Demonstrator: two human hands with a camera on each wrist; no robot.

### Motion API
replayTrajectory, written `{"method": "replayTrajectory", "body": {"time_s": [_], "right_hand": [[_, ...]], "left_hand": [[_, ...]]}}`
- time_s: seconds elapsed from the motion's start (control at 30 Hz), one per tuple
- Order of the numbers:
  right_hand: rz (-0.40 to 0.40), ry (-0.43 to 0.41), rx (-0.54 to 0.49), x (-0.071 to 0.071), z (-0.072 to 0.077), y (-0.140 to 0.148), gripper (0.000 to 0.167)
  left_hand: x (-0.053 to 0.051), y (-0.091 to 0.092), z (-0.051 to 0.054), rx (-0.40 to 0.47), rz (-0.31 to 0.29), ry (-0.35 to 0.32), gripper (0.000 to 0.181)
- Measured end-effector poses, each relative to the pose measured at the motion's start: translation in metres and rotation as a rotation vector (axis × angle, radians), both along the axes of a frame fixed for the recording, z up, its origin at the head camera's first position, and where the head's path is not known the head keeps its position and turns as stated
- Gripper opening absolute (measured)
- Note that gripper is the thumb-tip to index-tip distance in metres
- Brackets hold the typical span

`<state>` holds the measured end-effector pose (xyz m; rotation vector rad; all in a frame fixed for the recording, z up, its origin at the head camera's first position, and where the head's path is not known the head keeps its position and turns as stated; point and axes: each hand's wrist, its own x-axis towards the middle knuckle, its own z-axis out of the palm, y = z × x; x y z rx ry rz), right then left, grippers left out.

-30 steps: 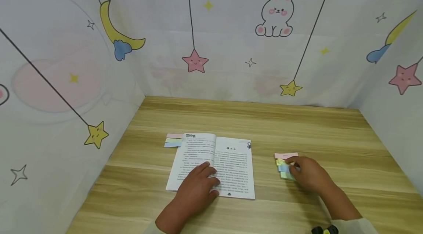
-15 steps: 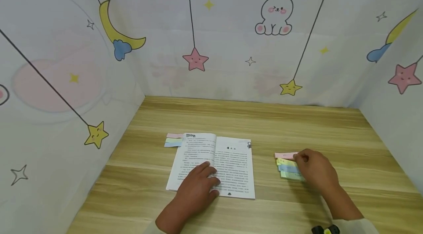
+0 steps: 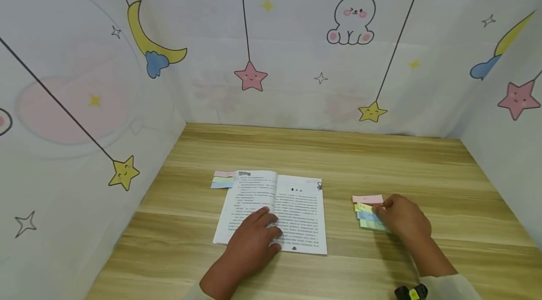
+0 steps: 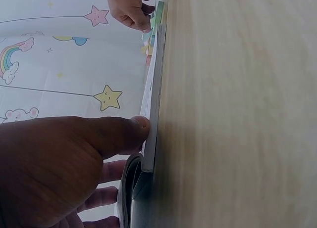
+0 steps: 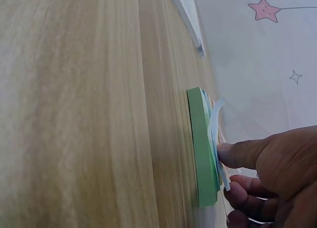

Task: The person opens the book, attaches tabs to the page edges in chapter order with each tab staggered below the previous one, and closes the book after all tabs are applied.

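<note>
An open book (image 3: 296, 215) lies on the table, and my left hand (image 3: 253, 241) rests on its lower middle with the fingers spread. In the left wrist view that thumb (image 4: 121, 134) lies along the book's edge (image 4: 157, 89). To the right of the book are sticky notes in pink (image 3: 366, 199), yellow, blue (image 3: 367, 216) and green (image 3: 372, 225). My right hand (image 3: 406, 220) is at their right end. The right wrist view has its thumb and a finger (image 5: 237, 193) pinching a pale, curved strip (image 5: 215, 119) beside the green pad (image 5: 200, 154).
Pink, yellow-green and blue tabs (image 3: 222, 179) stick out from the book's upper left edge. The wooden table (image 3: 322, 149) is bounded at the back and sides by patterned white cloth (image 3: 288, 112). A black and yellow object (image 3: 411, 292) is by the right sleeve.
My right hand went from the yellow and blue notes to the pink note's right end, and its thumb is now back lower, over the yellow and blue ones. The left hand and book stayed put.
</note>
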<state>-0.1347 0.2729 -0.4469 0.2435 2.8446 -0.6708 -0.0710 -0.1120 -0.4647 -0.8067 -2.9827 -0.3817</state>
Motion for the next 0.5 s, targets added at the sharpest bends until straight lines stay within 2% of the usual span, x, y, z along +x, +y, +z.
{"method": "replayTrajectory", "body": {"time_s": [0.3,0.5], "right_hand": [[-0.018,0.116,-0.075,0.0040,-0.0019,-0.0061,0.055],[-0.015,0.183,-0.087,0.0067,0.0013,-0.0049,0.045]], "left_hand": [[-0.0001,0.0010,-0.0007,0.001,-0.001,-0.001,0.024],[-0.0008,-0.0004,-0.0025,0.000,-0.003,0.013,0.025]]}}
